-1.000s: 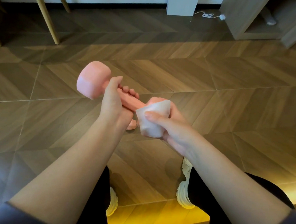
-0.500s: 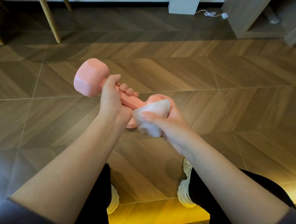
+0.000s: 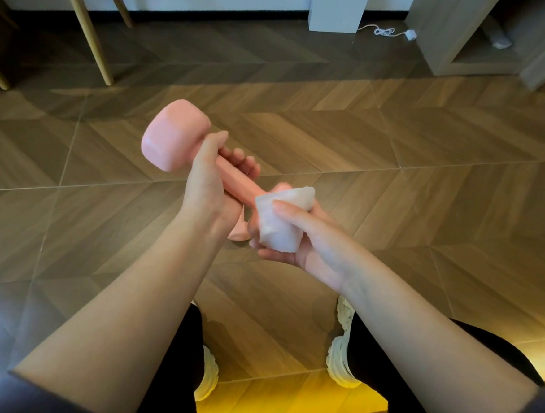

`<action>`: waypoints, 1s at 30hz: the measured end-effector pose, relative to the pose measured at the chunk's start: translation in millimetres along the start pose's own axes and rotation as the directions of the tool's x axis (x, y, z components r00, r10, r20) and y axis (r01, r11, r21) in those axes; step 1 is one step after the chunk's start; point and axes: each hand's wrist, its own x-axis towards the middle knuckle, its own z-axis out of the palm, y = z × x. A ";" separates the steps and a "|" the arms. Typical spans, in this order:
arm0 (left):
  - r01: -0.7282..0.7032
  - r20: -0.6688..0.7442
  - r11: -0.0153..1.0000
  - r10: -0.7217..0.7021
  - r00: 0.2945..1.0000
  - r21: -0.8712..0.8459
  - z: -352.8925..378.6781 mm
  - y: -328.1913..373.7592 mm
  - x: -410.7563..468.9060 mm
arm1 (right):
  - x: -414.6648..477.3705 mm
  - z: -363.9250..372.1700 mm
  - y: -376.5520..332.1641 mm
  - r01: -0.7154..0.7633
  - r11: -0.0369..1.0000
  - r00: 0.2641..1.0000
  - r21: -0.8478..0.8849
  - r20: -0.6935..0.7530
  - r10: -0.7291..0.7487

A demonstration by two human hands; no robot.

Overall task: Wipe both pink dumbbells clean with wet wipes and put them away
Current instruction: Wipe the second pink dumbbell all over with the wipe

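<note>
As we read the view from its lower edge, we record two dark trouser legs and a pair of pale, chunky shoes (image 3: 340,349) planted on the floor (image 3: 395,182), with a yellow glow just behind them. Both forearms reach forward out of dark sleeves.

We find the right hand (image 3: 310,241) cupped from beneath around a white wet wipe (image 3: 280,219), with the thumb laid across the wipe's top and the fingers curled under it. The wipe is wrapped over the near head of the pink dumbbell (image 3: 175,141), and only a small pink edge of that head shows below.

The left hand (image 3: 206,185) is closed round the handle, its thumb pointing toward the far head and its fingertips showing over the bar's far side. We note that the dumbbell is held in the air between the two hands, tilted so the far head sits higher and to the left. Its coating is smooth pale pink. The far head is a rounded block with softened corners and a faint sheen on its end face.

Beyond, we log herringbone wood flooring, slanted wooden legs (image 3: 90,32) at far left, a white box (image 3: 336,9) against the wall, a white cable (image 3: 385,31) beside it, and a wooden cabinet (image 3: 454,32) at far right.
</note>
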 end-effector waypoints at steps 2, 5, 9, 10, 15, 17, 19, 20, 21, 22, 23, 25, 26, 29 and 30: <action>0.012 0.004 1.000 -0.012 1.000 0.007 0.1 -2.8 0.0 | 3.8 2.8 1.4 0.015 1.000 0.995 0.004 -0.096 -0.014; 0.027 0.026 0.999 -0.028 0.999 0.020 0.6 -6.4 0.0 | 7.4 5.0 1.5 -0.003 1.000 0.979 -0.017 -0.204 0.000; 0.020 0.020 1.000 -0.020 1.000 -0.022 1.6 -0.4 2.3 | 5.3 0.0 -2.1 0.022 0.998 0.994 0.054 -0.111 -0.016; 0.019 0.004 0.998 -0.019 1.000 -0.051 0.7 1.7 3.4 | 4.5 -1.8 -3.4 0.031 0.997 0.998 0.076 -0.056 -0.027; 0.041 -0.096 0.997 -0.047 0.994 -0.070 -5.4 1.8 6.7 | 4.1 1.5 1.0 0.069 0.997 0.992 -0.035 -0.102 -0.073; 0.067 -0.090 0.996 -0.072 0.993 -0.059 -4.9 -1.3 5.8 | 6.0 4.6 4.6 0.086 0.993 0.974 -0.081 -0.204 -0.101; 0.084 -0.075 0.995 -0.088 0.993 -0.061 -3.5 -3.3 5.0 | 8.0 8.1 5.4 0.095 0.990 0.956 -0.100 -0.268 -0.118; 0.087 -0.068 0.994 -0.091 0.993 -0.058 -2.4 -3.5 4.7 | 8.9 8.6 5.2 0.099 0.990 0.952 -0.102 -0.281 -0.124; 0.088 -0.064 0.995 -0.092 0.994 -0.052 -1.2 -3.6 4.7 | 8.7 9.0 3.7 0.102 0.991 0.952 -0.088 -0.280 -0.123; 0.089 -0.062 0.995 -0.092 0.994 -0.047 -0.4 -3.3 5.1 | 8.1 7.6 2.0 0.108 0.992 0.956 -0.070 -0.266 -0.123; 0.090 -0.060 0.995 -0.093 0.994 -0.049 -0.1 -2.7 5.5 | 6.9 4.5 0.1 0.114 0.992 0.965 -0.045 -0.232 -0.121; 0.089 -0.050 0.994 -0.092 0.994 -0.071 -1.4 -0.9 6.1 | 4.5 -0.5 -2.3 0.114 0.993 0.989 0.014 -0.099 -0.112; 0.086 -0.043 0.993 -0.090 0.995 -0.081 -2.2 0.0 6.0 | 3.2 -2.1 -3.2 0.105 0.994 0.994 0.029 -0.024 -0.104; 0.076 -0.026 0.994 -0.078 0.997 -0.081 -4.8 1.2 3.5 | 1.5 -4.8 -1.6 0.081 0.997 0.995 0.013 0.055 -0.082; 0.071 -0.020 0.995 -0.073 0.997 -0.073 -4.9 0.9 2.1 | 2.1 -4.5 0.1 0.080 0.997 0.996 -0.004 0.039 -0.080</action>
